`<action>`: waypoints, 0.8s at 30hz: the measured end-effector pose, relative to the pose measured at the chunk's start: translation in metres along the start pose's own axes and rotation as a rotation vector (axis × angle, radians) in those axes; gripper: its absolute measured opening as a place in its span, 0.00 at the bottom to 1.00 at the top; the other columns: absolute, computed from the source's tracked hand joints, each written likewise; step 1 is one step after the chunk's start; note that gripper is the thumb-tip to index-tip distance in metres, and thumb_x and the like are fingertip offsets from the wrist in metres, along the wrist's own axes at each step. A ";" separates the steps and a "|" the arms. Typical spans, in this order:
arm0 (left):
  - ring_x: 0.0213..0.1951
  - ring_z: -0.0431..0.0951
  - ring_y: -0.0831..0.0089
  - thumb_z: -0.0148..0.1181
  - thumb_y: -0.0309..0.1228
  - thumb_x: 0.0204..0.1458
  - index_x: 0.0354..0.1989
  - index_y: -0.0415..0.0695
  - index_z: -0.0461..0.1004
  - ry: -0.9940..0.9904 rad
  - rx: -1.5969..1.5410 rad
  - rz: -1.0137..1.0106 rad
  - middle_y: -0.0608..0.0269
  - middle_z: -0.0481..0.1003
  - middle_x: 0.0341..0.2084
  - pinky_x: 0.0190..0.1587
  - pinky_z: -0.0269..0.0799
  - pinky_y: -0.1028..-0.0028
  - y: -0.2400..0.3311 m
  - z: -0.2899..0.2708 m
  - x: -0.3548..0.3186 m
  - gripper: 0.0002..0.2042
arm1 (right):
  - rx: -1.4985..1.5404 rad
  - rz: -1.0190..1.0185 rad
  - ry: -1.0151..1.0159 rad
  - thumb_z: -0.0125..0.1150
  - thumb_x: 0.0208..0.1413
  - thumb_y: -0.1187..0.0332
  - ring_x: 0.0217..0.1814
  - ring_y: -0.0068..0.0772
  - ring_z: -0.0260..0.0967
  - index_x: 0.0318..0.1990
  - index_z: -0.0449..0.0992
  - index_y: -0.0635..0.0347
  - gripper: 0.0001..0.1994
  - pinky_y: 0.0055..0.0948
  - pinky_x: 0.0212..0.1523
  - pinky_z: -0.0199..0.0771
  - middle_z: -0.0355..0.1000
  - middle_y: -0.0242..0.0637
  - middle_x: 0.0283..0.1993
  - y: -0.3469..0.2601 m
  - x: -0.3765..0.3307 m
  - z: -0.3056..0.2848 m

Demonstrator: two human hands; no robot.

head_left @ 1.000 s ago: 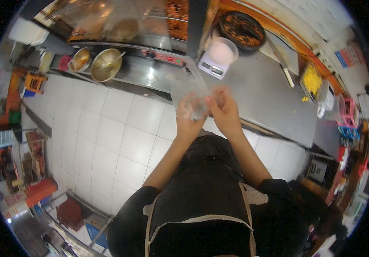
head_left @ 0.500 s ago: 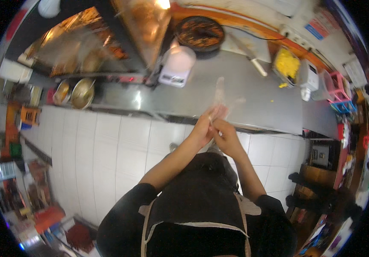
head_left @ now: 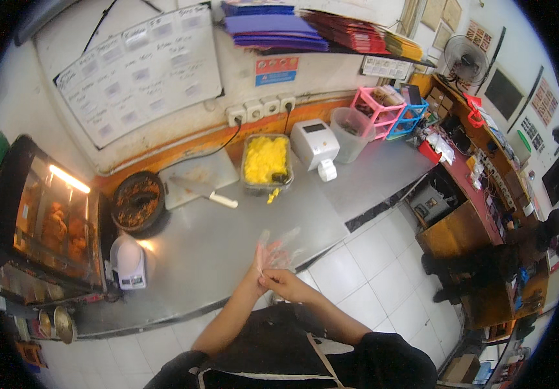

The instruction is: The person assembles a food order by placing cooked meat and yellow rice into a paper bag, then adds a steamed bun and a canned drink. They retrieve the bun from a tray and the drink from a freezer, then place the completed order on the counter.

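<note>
I see my right hand (head_left: 284, 284) pinching the cuff of a clear glove (head_left: 278, 249) halfway onto my spread left hand (head_left: 261, 269), right hand bare, yellow food tub (head_left: 266, 162) untouched beyond both.

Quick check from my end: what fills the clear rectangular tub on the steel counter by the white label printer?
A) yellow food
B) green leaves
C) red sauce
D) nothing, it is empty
A: the clear tub next to the white printer is heaped with bright yellow food, with a small yellow bit lying on the steel counter just in front of it.
</note>
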State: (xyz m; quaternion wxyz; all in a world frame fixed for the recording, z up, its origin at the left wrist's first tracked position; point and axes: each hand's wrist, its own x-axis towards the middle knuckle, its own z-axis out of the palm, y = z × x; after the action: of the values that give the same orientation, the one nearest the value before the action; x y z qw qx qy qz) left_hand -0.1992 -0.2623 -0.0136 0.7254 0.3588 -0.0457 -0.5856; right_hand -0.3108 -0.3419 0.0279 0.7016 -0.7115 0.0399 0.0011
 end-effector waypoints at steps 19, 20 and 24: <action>0.74 0.45 0.56 0.37 0.68 0.58 0.75 0.56 0.46 0.461 -0.133 0.873 0.55 0.47 0.74 0.72 0.33 0.45 0.085 -0.057 -0.043 0.41 | -1.365 -1.164 1.000 0.61 0.46 0.78 0.50 0.47 0.73 0.46 0.75 0.58 0.17 0.40 0.49 0.74 0.75 0.42 0.46 -0.377 0.085 -0.308; 0.74 0.45 0.56 0.37 0.67 0.59 0.75 0.55 0.47 0.503 -0.235 0.889 0.54 0.48 0.74 0.72 0.33 0.47 0.077 -0.060 -0.059 0.41 | -1.552 -0.884 1.064 0.59 0.49 0.75 0.55 0.49 0.72 0.52 0.73 0.58 0.19 0.43 0.55 0.72 0.75 0.46 0.50 -0.411 0.094 -0.335; 0.72 0.50 0.54 0.34 0.63 0.63 0.74 0.48 0.47 0.702 -0.289 0.946 0.47 0.52 0.71 0.71 0.42 0.49 0.039 -0.063 -0.104 0.39 | -1.691 -0.740 0.528 0.56 0.49 0.72 0.59 0.53 0.71 0.62 0.70 0.55 0.28 0.44 0.61 0.68 0.74 0.52 0.55 -0.463 0.168 -0.388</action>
State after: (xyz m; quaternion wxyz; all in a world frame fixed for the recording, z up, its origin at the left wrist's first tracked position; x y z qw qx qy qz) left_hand -0.1687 -0.1392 -0.0015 0.9202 0.3691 0.1221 -0.0464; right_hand -0.1373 -0.7325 0.4860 -0.1198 -0.9270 -0.0444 -0.3525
